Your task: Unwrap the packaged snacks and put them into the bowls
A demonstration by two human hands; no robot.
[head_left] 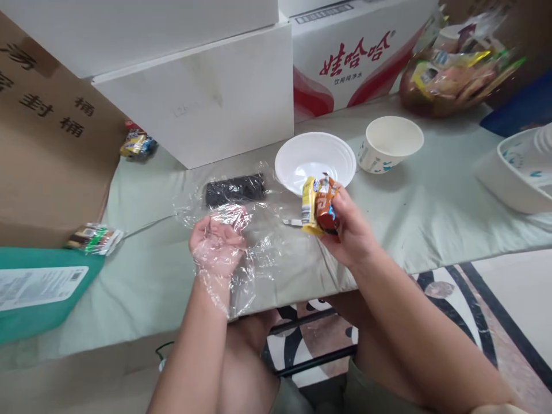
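Note:
My left hand [218, 244] is turned palm up with its fingers curled, and a crinkled clear plastic bag [254, 259] spreads over and around it. My right hand [351, 230] is closed on small snack packets, a yellow one [309, 204] and an orange-brown one [326, 202], held up over the table's front. Just behind them is a white plastic bowl [317, 146]. A dark rectangular object [235, 190] lies beyond my left hand, partly beneath the clear plastic. Between my hands a thin pale strip [292, 222] shows, one end hidden by the packets.
A white paper cup [388, 144] stands right of the bowl, with a white basket [517, 178] farther right. White boxes [215, 109] line the back. A bag of snacks [457, 75] sits back right. Small packets [95, 238] and a green package [47, 287] lie left, near a cardboard box [47, 144].

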